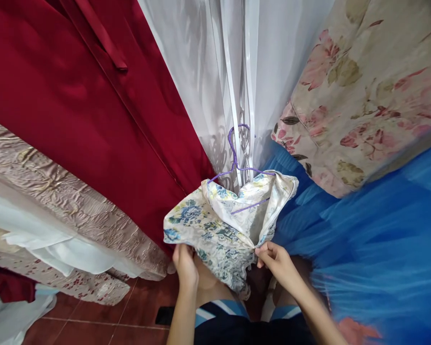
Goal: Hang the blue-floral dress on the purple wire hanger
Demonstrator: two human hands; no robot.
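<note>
A small white blouse with blue and yellow flowers and a lace edge [201,218] hangs on a purple wire hanger [234,158]. Its front is open, and the hanger's lower bar shows inside. My right hand [278,263] pinches the blouse's front edge near the lower middle, thumb and fingers closed. On the other side, my left hand [185,266] is closed at the lower edge of the sleeve side, its fingertips partly hidden by the cloth. The hanger's hook lies against the white ribbons [249,91] hanging behind it.
Long garments hang all around: a dark red one [104,110] and a textured beige one [75,201] at left, a white one [187,52] behind, a pink-flowered one [366,105] and a blue one [366,249] at right. A dark phone-like object [165,316] lies on the red tiled floor [86,316].
</note>
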